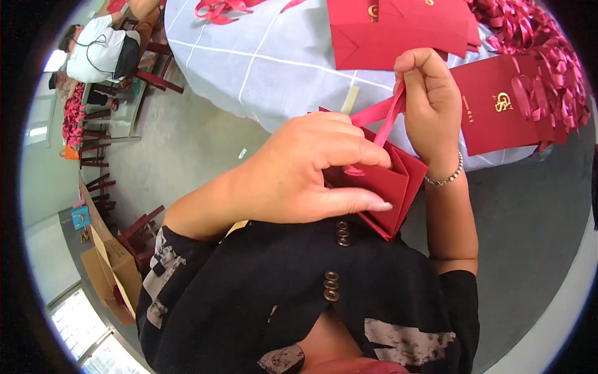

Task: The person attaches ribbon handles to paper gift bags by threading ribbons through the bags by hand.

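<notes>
Landmark: red paper bag (389,193), stiff, smooth card with sharp creases and folded-in side, tilted, held in front of the chest. Left hand (305,168) on the bag from its left side: fingers bent over near the upper edge, thumb straight along the panel, gap between thumb and index finger; grip looks like a hold on the bag, exact finger contact partly hidden. Right hand (430,103) just above the bag's upper edge, narrow pinch, thumb and index finger closed on a pink satin ribbon (391,120), flat, shiny, pulled up in a narrow loop from the bag. Small crumpled ribbon bit on the panel, under the index finger. Bead-like metal bracelet (445,179) on the right wrist, beside the bag.

Beyond the bag: pale tablecloth (280,59), white grid lines, curved edge; flat red bags (398,37) stacked on it, gold print. Right of the bag: another flat red bag (483,128), and a glossy tangled ribbon heap (548,47). Far left of the bag: open corrugated cardboard box (103,277).
</notes>
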Motion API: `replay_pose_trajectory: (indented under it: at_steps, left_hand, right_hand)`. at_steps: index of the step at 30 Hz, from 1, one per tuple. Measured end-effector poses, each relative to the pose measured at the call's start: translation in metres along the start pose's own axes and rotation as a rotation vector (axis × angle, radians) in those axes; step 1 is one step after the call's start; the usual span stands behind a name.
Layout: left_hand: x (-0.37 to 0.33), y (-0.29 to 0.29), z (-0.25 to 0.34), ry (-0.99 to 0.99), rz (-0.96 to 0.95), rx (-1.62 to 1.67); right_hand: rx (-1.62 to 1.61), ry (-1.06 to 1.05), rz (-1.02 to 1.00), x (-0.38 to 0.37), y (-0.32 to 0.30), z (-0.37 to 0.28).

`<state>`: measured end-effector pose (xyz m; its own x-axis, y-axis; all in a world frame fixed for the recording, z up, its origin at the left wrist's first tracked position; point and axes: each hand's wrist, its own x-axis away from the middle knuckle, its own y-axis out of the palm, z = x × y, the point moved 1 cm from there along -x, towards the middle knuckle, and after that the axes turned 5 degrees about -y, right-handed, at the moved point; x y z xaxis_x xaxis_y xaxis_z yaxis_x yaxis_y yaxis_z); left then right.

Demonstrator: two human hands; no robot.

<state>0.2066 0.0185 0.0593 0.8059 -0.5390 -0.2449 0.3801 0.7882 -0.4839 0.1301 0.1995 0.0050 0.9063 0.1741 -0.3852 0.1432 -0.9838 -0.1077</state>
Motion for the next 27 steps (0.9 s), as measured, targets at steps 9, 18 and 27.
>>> replay_pose_trajectory:
  at_steps: [9, 18, 27]
  left_hand:
    - [-0.026, -0.024, -0.010, 0.426, 0.093, 0.518]
    - [-0.012, -0.040, -0.044, -0.067, 0.128, 0.855]
    - [-0.017, -0.038, -0.076, -0.471, 0.295, 0.529]
  right_hand:
    - [-0.700, 0.352, -0.248, 0.016, 0.007, -0.007]
    - [-0.584, 0.383, -0.012, 0.013, -0.019, -0.018]
    - [0.630, -0.303, 0.175, -0.029, -0.068, -0.015]
